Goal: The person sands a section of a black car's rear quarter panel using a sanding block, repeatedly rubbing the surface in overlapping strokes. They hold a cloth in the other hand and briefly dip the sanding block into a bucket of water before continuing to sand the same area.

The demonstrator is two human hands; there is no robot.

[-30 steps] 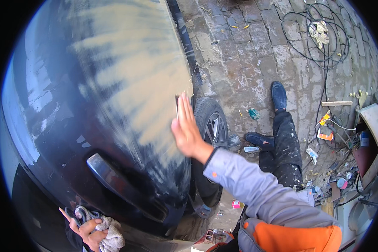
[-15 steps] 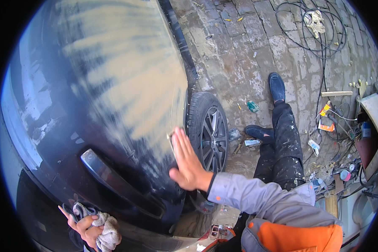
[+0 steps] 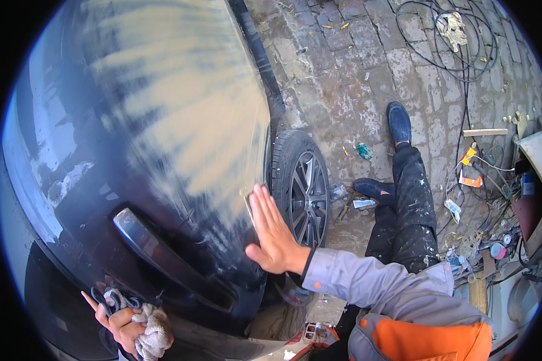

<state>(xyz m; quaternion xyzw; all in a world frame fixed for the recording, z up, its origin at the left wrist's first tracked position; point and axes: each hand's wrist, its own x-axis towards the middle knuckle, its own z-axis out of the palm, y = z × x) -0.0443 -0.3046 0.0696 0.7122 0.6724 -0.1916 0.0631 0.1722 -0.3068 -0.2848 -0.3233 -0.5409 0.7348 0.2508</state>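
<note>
My right hand [image 3: 275,233] lies flat with fingers stretched and close together, against the edge of a dark car's door or rear panel, just above the wheel [image 3: 301,186]. A thin pale edge shows by its fingertips; I cannot make out whether it is part of the panel. Tan filler [image 3: 193,114] is smeared in streaks across the dark panel [image 3: 90,180]. At the lower left, my left hand [image 3: 123,328] is closed around a bunched grey cloth [image 3: 155,334], with its index finger sticking out. A dark looped item beside the cloth is partly hidden.
A long door handle [image 3: 168,256] stands out from the panel between my hands. On the paving bricks to the right lie a coiled black cable [image 3: 464,75], a wooden strip [image 3: 485,132], an orange-and-white packet [image 3: 470,180] and mixed clutter. My shoes [image 3: 399,123] stand near the wheel.
My right hand stays flat at the panel edge, shifted only very slightly right and down. My left hand keeps the cloth. The view has moved a little.
</note>
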